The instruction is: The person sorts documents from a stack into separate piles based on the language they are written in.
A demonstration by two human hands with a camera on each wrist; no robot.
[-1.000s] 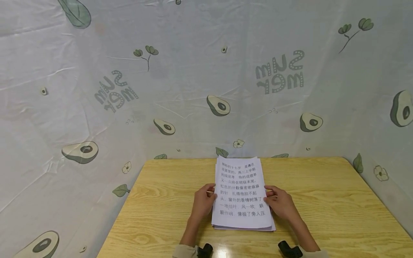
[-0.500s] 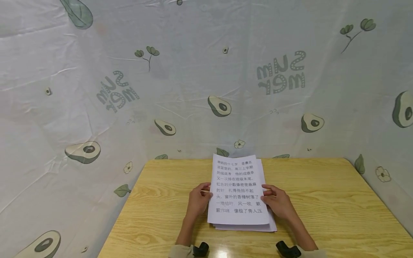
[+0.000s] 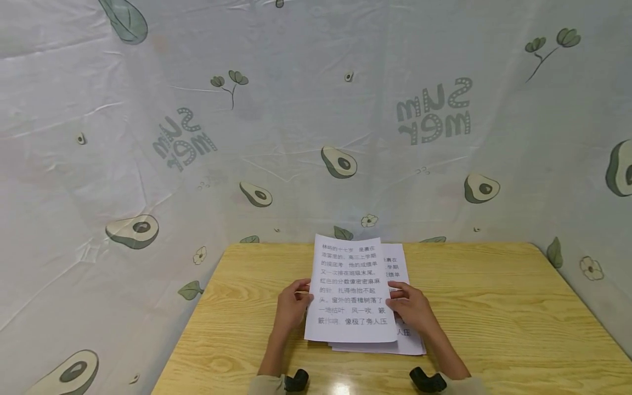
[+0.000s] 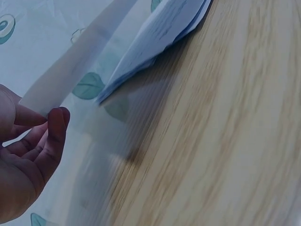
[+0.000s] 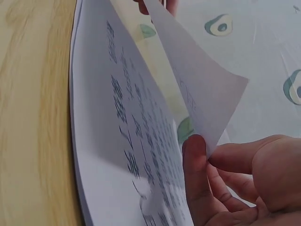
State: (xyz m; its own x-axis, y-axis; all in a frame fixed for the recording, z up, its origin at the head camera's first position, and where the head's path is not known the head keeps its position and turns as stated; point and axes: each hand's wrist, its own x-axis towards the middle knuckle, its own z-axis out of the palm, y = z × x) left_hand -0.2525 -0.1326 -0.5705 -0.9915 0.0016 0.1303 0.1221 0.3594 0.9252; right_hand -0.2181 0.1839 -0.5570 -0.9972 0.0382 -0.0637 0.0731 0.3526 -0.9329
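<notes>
Shifted leftward since the earlier frames, one printed sheet [image 3: 349, 291] now overhangs the left side of the paper stack [image 3: 411, 344], leaving a strip of the stack's top page showing at right. Left hand [image 3: 291, 308] pinches the sheet's left edge, right hand [image 3: 412, 310] its right edge. Both wrist views show a gap between sheet and stack, which lies on the wooden table [image 3: 494, 307] before a patterned cloth [image 3: 296, 120].

pale creased cloth [image 3: 296, 109], printed avocados [image 3: 339, 162], green leaves [image 3: 190, 290], white flowers [image 3: 591, 268], grey mirrored lettering [image 3: 435, 127], wood-grain tabletop [image 3: 494, 307]
</notes>
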